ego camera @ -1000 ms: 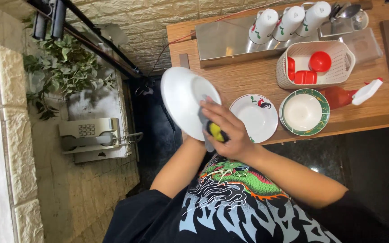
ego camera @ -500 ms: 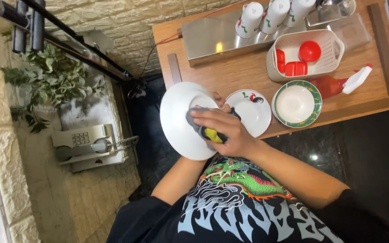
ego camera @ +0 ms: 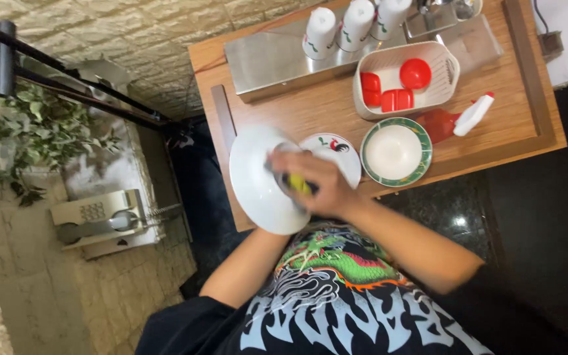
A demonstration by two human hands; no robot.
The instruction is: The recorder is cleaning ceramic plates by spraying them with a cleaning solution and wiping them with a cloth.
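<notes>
Wooden table [ego camera: 336, 105] carries cups, a tray and a bowl [ego camera: 396, 152]. Against the earlier frames, the white plate [ego camera: 258, 184] has tilted flatter above the table edge; right hand [ego camera: 313, 184] closed around a yellow sponge [ego camera: 298, 185] is rubbing it. Left hand sits hidden beneath the plate; its grip cannot be told.

Looks like a home dish-washing spot: wooden table [ego camera: 336, 108] with cups [ego camera: 353, 26], bowl [ego camera: 396, 152] and drying basket [ego camera: 405, 79], green plant [ego camera: 34, 141] left of table.
</notes>
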